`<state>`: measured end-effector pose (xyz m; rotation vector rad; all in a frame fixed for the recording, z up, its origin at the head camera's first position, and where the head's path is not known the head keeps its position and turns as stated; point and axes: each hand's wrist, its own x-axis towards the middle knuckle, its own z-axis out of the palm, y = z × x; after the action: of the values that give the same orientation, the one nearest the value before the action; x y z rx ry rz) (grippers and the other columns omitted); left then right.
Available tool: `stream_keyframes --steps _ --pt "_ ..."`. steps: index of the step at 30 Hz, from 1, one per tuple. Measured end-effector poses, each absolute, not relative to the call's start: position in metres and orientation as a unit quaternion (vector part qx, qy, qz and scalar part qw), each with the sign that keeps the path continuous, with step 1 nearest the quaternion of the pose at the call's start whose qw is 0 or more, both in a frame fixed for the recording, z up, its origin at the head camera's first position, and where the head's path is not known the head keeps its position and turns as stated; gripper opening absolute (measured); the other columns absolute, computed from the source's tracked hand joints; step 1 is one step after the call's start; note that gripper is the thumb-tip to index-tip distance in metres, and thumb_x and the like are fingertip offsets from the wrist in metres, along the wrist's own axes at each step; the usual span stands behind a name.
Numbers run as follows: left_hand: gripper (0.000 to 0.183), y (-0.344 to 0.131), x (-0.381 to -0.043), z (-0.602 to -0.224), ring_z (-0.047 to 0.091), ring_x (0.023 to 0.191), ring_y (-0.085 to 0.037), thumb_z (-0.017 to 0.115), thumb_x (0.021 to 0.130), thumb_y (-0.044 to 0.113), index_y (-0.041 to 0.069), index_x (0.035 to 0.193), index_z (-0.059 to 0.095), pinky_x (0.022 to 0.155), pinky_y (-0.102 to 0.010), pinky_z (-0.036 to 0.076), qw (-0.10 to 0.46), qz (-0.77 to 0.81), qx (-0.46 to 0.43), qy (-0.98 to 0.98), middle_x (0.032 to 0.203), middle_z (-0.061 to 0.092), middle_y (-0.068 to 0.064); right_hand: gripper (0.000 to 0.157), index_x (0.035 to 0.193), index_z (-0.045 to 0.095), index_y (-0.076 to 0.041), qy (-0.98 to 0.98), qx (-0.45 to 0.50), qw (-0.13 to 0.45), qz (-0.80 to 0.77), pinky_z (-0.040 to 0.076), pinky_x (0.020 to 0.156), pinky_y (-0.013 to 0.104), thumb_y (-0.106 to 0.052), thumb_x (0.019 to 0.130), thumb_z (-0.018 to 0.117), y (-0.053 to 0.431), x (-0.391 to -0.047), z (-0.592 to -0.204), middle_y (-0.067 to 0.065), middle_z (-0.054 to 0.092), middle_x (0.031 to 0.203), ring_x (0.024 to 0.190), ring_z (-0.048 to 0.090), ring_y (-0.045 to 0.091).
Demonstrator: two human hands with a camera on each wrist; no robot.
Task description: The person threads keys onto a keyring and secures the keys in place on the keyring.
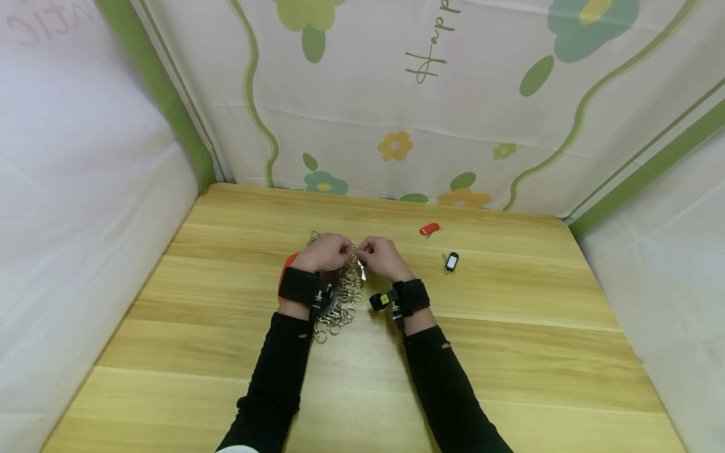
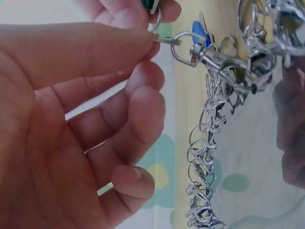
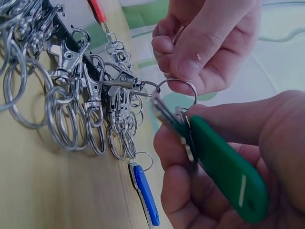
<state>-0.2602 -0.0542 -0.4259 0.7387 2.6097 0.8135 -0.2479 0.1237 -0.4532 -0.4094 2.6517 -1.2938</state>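
Clips, ringed; at their one o'clock, left hand pinching ring, right hand gripping green tag. Surface, right hand's two o'clock: red tag; three: black tag (white label inside).

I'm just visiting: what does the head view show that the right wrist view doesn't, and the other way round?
Only the head view shows the black key tag lying on the wooden tabletop and the person's black sleeves.

Only the right wrist view clearly shows the green key tag in the right hand, and the blue key tag with its ring; from the head, such details are too small to identify.

Both show the two hands, metal clips with rings, and some tabletop.
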Motion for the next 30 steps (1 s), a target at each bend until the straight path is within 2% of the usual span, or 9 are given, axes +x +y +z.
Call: stream_keyframes --steps 10,17,25,30 --pt "0.022 -0.0514 -0.2581 -0.4244 0.046 0.054 -0.017 0.046 0.096 0.009 0.002 0.084 0.063 0.062 -0.031 0.039 0.175 0.272 0.24 0.915 0.067 0.053 -0.004 0.011 0.092 0.067 -0.009 0.887 -0.138 0.087 -0.432 0.042 0.056 0.028 -0.016 0.095 0.059 0.1225 -0.2474 -0.452 0.006 0.062 0.079 0.063 0.054 0.018" --pt "0.025 -0.0509 -0.2594 -0.4271 0.04 0.051 -0.015 0.045 0.097 0.011 0.009 0.073 0.053 0.059 -0.029 0.036 0.169 0.269 0.242 0.917 0.061 0.044 -0.001 0.012 0.091 0.067 -0.009 0.889 -0.14 0.094 -0.425 0.043 0.057 0.028 -0.018 0.095 0.059 0.1219 -0.2474 -0.4497 0.004 0.062 0.079 0.065 0.055 0.017" --pt "0.02 -0.0523 -0.2601 -0.4266 0.044 0.056 -0.016 0.05 0.094 0.008 0.006 0.08 0.063 0.063 -0.03 0.037 0.162 0.284 0.255 0.91 0.067 0.051 -0.003 0.011 0.093 0.067 -0.009 0.889 -0.129 0.089 -0.43 0.042 0.054 0.028 -0.016 0.095 0.059 0.1222 -0.2477 -0.4494 0.005 0.062 0.079 0.061 0.054 0.018" --pt "0.022 -0.0514 -0.2582 -0.4232 0.043 0.054 -0.016 0.049 0.094 0.008 0.007 0.075 0.059 0.062 -0.03 0.037 0.164 0.281 0.251 0.912 0.064 0.049 -0.003 0.01 0.093 0.067 -0.009 0.893 -0.125 0.08 -0.426 0.042 0.053 0.028 -0.016 0.094 0.06 0.1221 -0.2478 -0.4517 0.003 0.062 0.077 0.061 0.054 0.017"
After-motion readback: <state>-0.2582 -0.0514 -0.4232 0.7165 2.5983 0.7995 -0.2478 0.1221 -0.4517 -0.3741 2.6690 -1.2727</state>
